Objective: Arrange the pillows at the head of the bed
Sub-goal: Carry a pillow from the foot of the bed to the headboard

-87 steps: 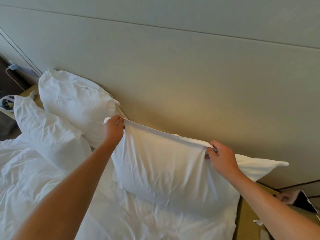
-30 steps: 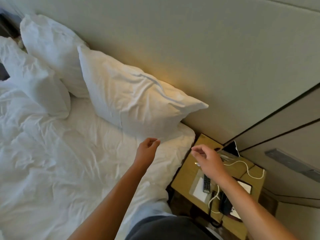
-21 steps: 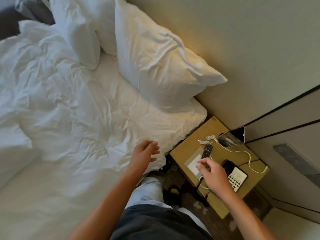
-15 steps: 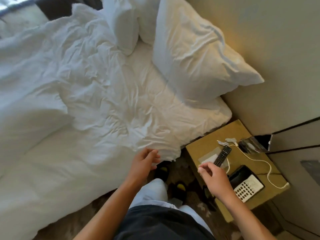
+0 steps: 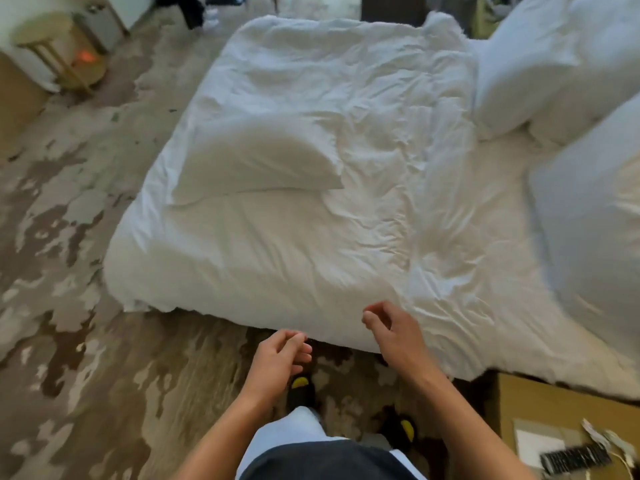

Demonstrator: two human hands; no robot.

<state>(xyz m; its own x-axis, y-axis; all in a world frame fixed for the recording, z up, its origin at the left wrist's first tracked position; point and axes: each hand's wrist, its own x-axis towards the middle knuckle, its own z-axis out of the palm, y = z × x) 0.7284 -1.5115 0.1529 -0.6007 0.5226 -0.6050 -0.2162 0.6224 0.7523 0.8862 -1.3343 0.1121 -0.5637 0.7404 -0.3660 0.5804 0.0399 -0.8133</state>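
The left hand hangs over the carpet just off the near edge of the bed, fingers loosely curled and apart, holding nothing. The right hand is beside it, over the bed's near edge, thumb and fingers slightly spread and also empty; whether it touches the duvet cannot be told. Below the hands, the person's feet in dark slippers with yellow marks stand on the patterned carpet next to the bed. On the bed itself, one white pillow lies flat on the crumpled duvet, toward the foot end and well apart from the others. At the head end of the bed, at the right edge of the view, a second pillow stands closest to the person, and two more pillows lean together farther along the same end. Beside the bed's head corner sits a wooden table carrying a remote control and a white cable.
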